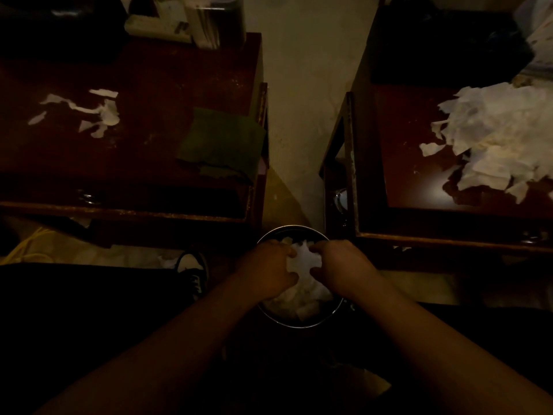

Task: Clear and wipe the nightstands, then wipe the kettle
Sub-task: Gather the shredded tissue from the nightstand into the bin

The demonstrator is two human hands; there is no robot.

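Observation:
Two dark red nightstands flank a pale floor gap. The left nightstand (pixel 155 85) carries torn white paper scraps (pixel 89 110) and a folded green cloth (pixel 223 142). The right nightstand (pixel 401 151) holds a big heap of crumpled white paper (pixel 496 139). Between them on the floor sits a round metal bin (pixel 296 323) filled with white paper (pixel 302 283). My left hand (pixel 270 268) and my right hand (pixel 338 266) are both over the bin, fingers curled onto the paper wad. No kettle is recognisable.
Boxes and a clear container (pixel 209 22) stand at the back of the left nightstand. A dark bag (pixel 449 46) lies at the back of the right one. My black-and-white shoe (pixel 193 271) is left of the bin. Yellow cable (pixel 27 244) lies on the floor.

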